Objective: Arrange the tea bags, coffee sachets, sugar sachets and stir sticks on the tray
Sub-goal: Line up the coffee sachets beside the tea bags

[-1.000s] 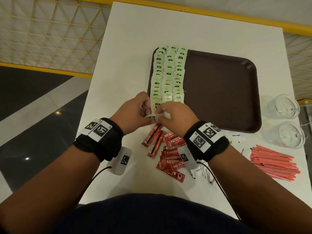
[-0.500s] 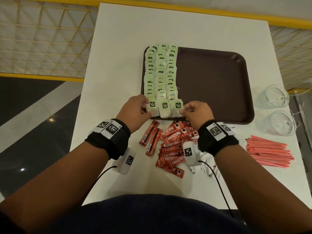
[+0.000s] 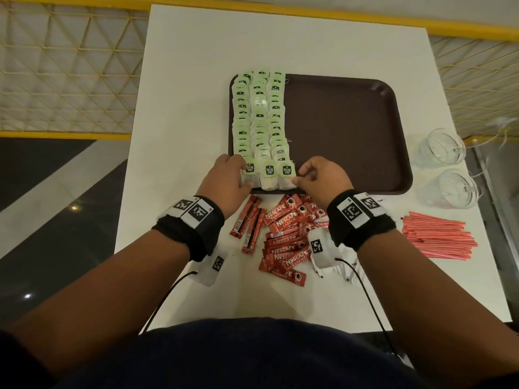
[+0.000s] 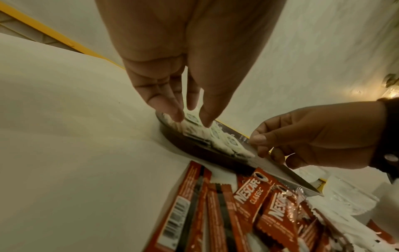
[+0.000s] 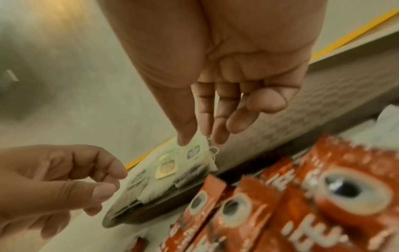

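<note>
White tabletop (image 3: 196, 136) bounded by a yellow rail (image 3: 309, 16) and mesh fencing, seen from above. Dark brown tray (image 3: 351, 130) lies at table centre; its left part carries three overlapping columns of green-tagged tea bags (image 3: 259, 119), running from the far rim to the near rim. Left hand (image 3: 227, 179) sits at the near-left corner of the tray, its straightened fingers (image 4: 166, 105) pressing on the nearest bag of the left column. Right hand (image 3: 320, 178) sits beside the nearest bag of the right column (image 3: 287, 178); the right wrist view shows thumb and forefinger (image 5: 204, 117) pinching that bag's edge, the remaining fingers loosely extended. Red coffee sachets (image 3: 286, 234) lie in a loose heap on the table just in front of the tray, between the two wrists, with a few narrow ones (image 3: 248, 223) set apart to the left. White sugar sachets (image 3: 346, 265) are partly hidden under the right wrist. Red stir sticks (image 3: 438, 237) lie bundled on the table at right, clear of the tray. Two clear glass cups (image 3: 443, 147) stand near the tray's right side.
</note>
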Available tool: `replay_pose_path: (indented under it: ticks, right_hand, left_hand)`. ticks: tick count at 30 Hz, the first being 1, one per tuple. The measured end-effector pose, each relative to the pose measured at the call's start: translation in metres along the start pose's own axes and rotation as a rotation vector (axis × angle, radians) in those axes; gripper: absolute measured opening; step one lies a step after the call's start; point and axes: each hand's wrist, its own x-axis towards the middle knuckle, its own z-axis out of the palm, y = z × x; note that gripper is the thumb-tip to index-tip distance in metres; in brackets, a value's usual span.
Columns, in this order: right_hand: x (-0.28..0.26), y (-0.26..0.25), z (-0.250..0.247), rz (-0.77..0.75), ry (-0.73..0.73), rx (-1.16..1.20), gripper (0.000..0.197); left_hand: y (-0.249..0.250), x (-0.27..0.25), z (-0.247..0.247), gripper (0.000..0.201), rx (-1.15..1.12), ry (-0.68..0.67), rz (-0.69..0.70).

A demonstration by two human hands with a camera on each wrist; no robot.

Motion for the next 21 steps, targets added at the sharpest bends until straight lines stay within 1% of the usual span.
replay_pose_path:
  ticks: [2, 4, 6, 10, 12, 14, 16, 17, 19, 21]
  right_hand:
    - [-0.013, 0.002, -0.008, -0.082, -0.057, -0.044, 0.015]
    - [-0.026, 0.004, -0.014, -0.180, -0.121, -0.145, 0.012]
    - [-0.034, 0.005, -0.016, -0.276, -0.175, -0.282, 0.015]
    - [-0.038, 0.006, -0.013, -0.400, -0.300, -0.492, 0.041]
    - [-0.035, 0.003, -0.009, -0.460, -0.341, -0.569, 0.048]
    - [-0.032, -0.001, -0.005, -0.501, -0.372, -0.626, 0.052]
    - [-0.029, -0.004, -0.002, -0.548, -0.377, -0.671, 0.055]
    - [-0.028, -0.004, 0.000, -0.576, -0.379, -0.699, 0.053]
    - [-0.026, -0.004, 0.002, -0.631, -0.381, -0.759, 0.042]
    - [-0.027, -0.002, 0.005, -0.652, -0.387, -0.799, 0.031]
  left_hand:
    - [0.000, -0.007, -0.004, 0.021, 0.006, 0.012, 0.025]
    - [0.000, -0.015, -0.007, 0.013, 0.024, -0.009, 0.047]
    - [-0.001, -0.023, -0.007, 0.014, 0.064, -0.062, 0.034]
    - [0.000, -0.038, -0.001, 0.035, 0.196, -0.212, -0.091]
    - [0.003, -0.043, 0.006, 0.046, 0.212, -0.253, -0.154]
    - [0.007, -0.046, 0.015, 0.060, 0.266, -0.284, -0.186]
    - [0.012, -0.049, 0.026, 0.069, 0.336, -0.276, -0.207]
    - [0.015, -0.050, 0.031, 0.069, 0.356, -0.255, -0.222]
    - [0.020, -0.052, 0.037, 0.066, 0.374, -0.206, -0.250]
    - [0.022, -0.053, 0.041, 0.057, 0.389, -0.174, -0.263]
